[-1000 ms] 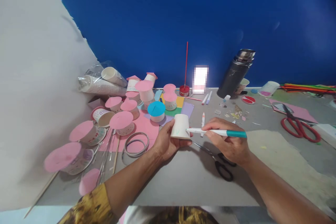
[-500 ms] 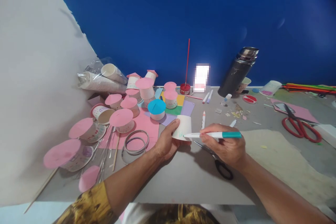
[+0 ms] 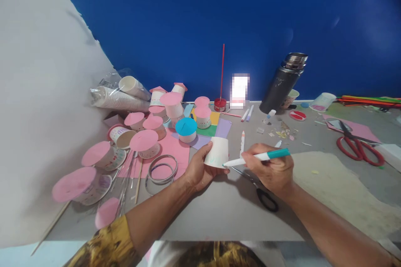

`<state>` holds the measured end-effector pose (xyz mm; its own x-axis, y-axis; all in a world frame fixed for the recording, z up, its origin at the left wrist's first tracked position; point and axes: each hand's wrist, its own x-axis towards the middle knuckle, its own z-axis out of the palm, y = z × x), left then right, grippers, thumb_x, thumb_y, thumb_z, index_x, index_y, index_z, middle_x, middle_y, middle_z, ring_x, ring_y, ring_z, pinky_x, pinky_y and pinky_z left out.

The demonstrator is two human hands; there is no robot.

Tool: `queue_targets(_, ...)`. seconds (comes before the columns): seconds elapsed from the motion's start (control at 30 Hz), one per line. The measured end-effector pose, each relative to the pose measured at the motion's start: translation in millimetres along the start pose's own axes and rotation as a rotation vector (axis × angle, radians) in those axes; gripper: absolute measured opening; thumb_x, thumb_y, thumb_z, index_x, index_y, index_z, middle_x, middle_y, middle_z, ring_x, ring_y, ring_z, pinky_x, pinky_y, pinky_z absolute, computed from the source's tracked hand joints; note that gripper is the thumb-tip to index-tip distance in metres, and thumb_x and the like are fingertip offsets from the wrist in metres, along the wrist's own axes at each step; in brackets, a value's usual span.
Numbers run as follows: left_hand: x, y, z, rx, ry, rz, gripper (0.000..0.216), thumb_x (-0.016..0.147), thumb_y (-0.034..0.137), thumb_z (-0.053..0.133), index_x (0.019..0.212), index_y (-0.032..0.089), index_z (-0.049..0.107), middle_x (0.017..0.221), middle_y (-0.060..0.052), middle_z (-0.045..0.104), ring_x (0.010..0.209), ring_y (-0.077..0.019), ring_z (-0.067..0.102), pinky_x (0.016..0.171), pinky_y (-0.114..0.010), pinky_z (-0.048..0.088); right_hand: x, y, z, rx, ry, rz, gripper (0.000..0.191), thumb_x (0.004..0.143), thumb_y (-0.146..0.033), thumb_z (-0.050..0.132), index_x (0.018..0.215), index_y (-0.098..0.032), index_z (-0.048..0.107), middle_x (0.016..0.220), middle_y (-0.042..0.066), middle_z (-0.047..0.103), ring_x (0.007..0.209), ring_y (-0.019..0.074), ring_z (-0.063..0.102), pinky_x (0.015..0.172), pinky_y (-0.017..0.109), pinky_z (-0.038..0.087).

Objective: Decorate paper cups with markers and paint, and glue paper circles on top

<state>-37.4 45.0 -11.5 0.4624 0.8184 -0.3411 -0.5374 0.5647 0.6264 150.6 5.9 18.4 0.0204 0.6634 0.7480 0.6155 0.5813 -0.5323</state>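
My left hand (image 3: 199, 169) is closed round a white paper cup (image 3: 217, 151), held upside down with its wide rim low. Faint green marks show near that rim. My right hand (image 3: 272, 170) grips a white marker with a teal end (image 3: 257, 157) like a pen, its tip at the cup's lower right edge. Beneath the right hand lie black-handled scissors (image 3: 265, 198), partly covered by it. A capped marker (image 3: 242, 143) rests on the table just behind the cup.
Several decorated cups with pink paper tops (image 3: 144, 140) crowd the left, near a tape ring (image 3: 163, 169) and a bagged cup stack (image 3: 115, 99). One cup has a blue top (image 3: 186, 127). A dark flask (image 3: 280, 87) stands at the back; red-handled scissors (image 3: 360, 150) lie right.
The marker tip has moved slightly right and down along the cup's rim, and the marker is tilted more, its teal end higher. My left hand keeps its hold on the cup.
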Motion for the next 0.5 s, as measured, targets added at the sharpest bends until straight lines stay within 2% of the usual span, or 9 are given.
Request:
queue_targets(0.23,0.1,-2.2,-0.5,-0.016,-0.037,-0.039,0.039,0.102,0.039,0.048,0.107,0.007,0.069,0.086,-0.016,0.072,0.072,-0.0268,0.071,0.055,-0.037,0.059,-0.8,-0.6,0.3,0.027,0.005,0.1,0.027,0.091,-0.029,0.063,0.065,-0.022,0.068,0.051,-0.003,0.063,0.041,0.011,0.052,0.043,0.024,0.043)
queue_targets(0.37,0.2,0.6,-0.9,-0.052,-0.046,-0.061,0.038,0.1,0.04,0.051,0.109,0.008,0.069,0.087,-0.015,0.072,0.07,-0.0268,0.071,0.055,-0.038,0.059,0.5,-1.1,-1.6,0.04,-0.021,0.092,0.026,0.091,-0.027,0.063,0.066,-0.022,0.068,0.052,-0.003,0.064,0.041,0.0109,0.054,0.044,0.023,0.044)
queue_targets(0.5,0.1,3.5,-0.9,-0.095,-0.05,-0.095,0.039,0.099,0.041,0.05,0.111,0.008,0.069,0.087,-0.014,0.071,0.072,-0.0274,0.071,0.054,-0.037,0.059,1.1,-1.0,-2.2,0.047,0.032,0.094,0.022,0.09,-0.024,0.064,0.068,-0.022,0.067,0.053,-0.004,0.066,0.041,0.0105,0.054,0.044,0.022,0.045)
